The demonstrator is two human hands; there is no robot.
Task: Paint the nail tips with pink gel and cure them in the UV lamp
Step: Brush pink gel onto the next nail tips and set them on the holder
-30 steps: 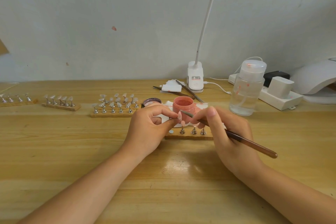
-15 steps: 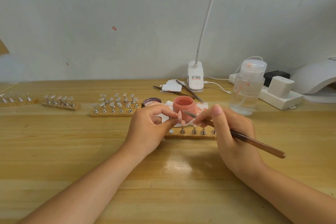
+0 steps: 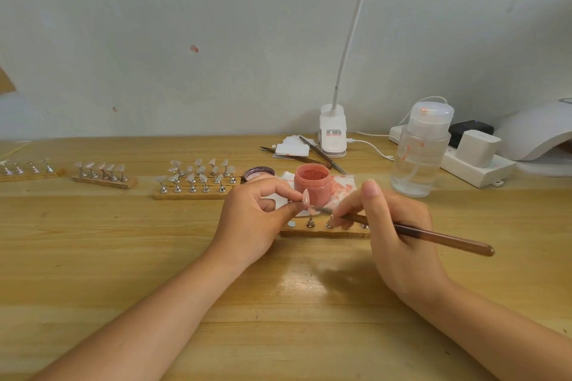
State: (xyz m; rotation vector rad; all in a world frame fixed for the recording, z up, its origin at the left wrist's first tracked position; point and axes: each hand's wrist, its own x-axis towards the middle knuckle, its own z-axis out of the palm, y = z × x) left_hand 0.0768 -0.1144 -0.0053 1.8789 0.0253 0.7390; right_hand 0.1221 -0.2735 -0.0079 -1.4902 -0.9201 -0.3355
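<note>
My left hand (image 3: 257,219) pinches a small metal stand topped with a pale pink nail tip (image 3: 305,197), held up in front of the open pink gel jar (image 3: 312,184). My right hand (image 3: 393,232) grips a brown brush (image 3: 433,237); its thin tip reaches left toward another pink nail tip (image 3: 311,210) just below the held one. Under both hands lies a wooden holder strip (image 3: 325,230) with metal stands. The white UV lamp (image 3: 538,136) sits at the far right edge.
A clear pump bottle (image 3: 418,161) stands right of the jar. Behind are a clip lamp (image 3: 332,133), white pads with tools (image 3: 292,150), a power strip (image 3: 476,167). Three more strips of nail tips (image 3: 195,178) lie to the left, a dark lid (image 3: 259,172) beside the jar.
My right hand has slid down and to the right, and the brush tip has dropped from the held nail tip toward the one below it. My left hand has stayed in place.
</note>
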